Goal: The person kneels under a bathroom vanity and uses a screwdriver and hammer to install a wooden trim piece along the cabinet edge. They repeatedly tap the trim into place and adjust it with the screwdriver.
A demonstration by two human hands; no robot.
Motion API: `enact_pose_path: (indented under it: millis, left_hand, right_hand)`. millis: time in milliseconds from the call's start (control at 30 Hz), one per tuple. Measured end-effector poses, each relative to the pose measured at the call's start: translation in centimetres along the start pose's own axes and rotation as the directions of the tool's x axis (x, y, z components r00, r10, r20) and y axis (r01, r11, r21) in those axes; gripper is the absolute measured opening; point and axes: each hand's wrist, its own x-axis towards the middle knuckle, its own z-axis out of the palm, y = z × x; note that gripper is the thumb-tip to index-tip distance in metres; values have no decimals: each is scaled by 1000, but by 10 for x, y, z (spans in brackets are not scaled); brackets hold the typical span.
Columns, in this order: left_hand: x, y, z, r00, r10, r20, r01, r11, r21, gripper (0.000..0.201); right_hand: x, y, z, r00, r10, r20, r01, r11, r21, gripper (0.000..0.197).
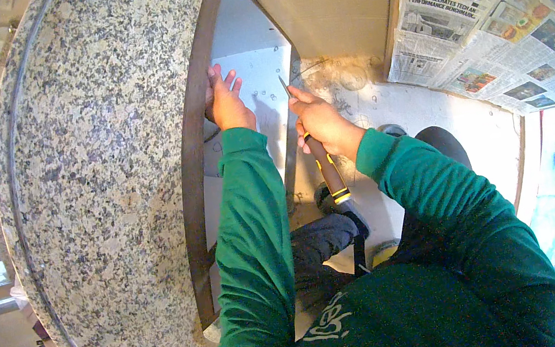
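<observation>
Right hand has its fingers closed round the brown-and-yellow handle of a slim-bladed hand tool; chisel or screwdriver, can't tell. Tool sits right of the light panel of the cabinet opening, handle end toward the body, blade pointing up and away; tip contact unclear. Left hand is just beside the brown wooden edge strip, visible fingers apart and bent; can't tell if the grip pinches the strip, thumb side hidden. Granite worktop, speckled, lies left of the strip. For good handling: keep the left hand out of the blade's line, hold the shaft in line with the work, push in short controlled strokes with the wrist straight, and brace the left palm on something solid. Writing: newspaper sheets on the upper-right panel carry printed columns, a bold headline and colour photos; the green sweatshirt has pale lettering over an orange-tan motif. No label readable on the tool handle.
</observation>
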Motion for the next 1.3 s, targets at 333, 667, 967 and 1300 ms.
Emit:
enact_pose_path:
  millis: [333,667,967,1300]
  left_hand:
    - [22,0,5,998,17,59,-4,977,-212,60]
    - [56,-18,-8,988,4,154,-52,948,315,53]
    - [71,-2,13,988,-93,120,71,982,174,72]
    - [60,-39,-23,962,-117,248,79,985,156,58]
  right_hand:
    - [-7,-10,1,1000,-16,5,16,992,-128,55]
    - [31,23,-8,924,-359,135,373,922,-102,48]
    - [44,16,-9,929,-340,147,352,934,-58,56]
    - [16,1,-10,950,-309,-48,291,929,-227,40]
